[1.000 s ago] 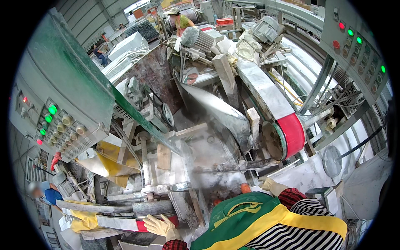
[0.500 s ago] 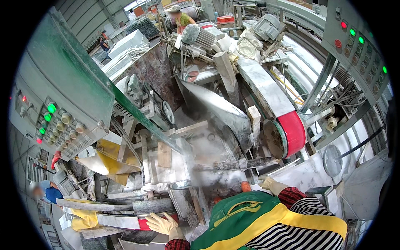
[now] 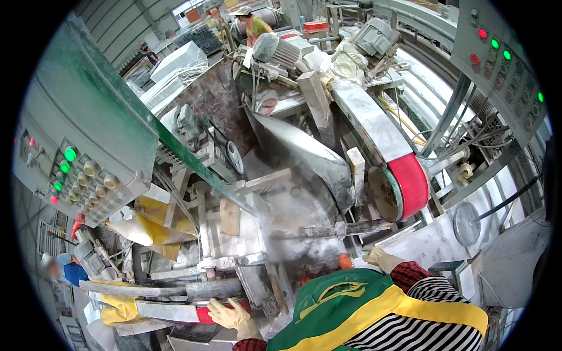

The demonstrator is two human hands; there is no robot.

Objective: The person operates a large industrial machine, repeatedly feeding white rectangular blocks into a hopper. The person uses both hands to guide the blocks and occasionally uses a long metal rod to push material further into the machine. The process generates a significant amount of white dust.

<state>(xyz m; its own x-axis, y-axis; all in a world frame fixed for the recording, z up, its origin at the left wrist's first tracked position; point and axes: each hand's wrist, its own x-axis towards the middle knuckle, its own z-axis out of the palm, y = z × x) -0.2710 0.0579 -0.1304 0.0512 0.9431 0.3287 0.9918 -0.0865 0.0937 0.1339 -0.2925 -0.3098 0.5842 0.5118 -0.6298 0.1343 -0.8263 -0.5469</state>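
Note:
My left hand (image 3: 230,315), in a cream glove, lies open with its fingers apart at the red end band (image 3: 206,315) of a long belt unit at the lower left. Whether it presses on the band or hovers just over it I cannot tell. My right hand (image 3: 383,259), gloved alike, is stretched out with its fingers toward the left, beside the near end of a pale slab (image 3: 404,237). Its fingertips are partly hard to make out, and nothing shows in its grasp. A green apron (image 3: 333,304) with yellow trim covers my front between the hands.
A larger belt with a red band (image 3: 410,186) stands ahead on the right. Control panels with lit buttons rise at left (image 3: 82,175) and right (image 3: 506,64). A curved metal guard (image 3: 304,146) and wooden blocks (image 3: 357,161) stand mid-view. Other people (image 3: 254,26) are farther off.
My left hand has shifted slightly, its fingers a little more raised. My right hand stays in place. A distant person at the back left has moved a little.

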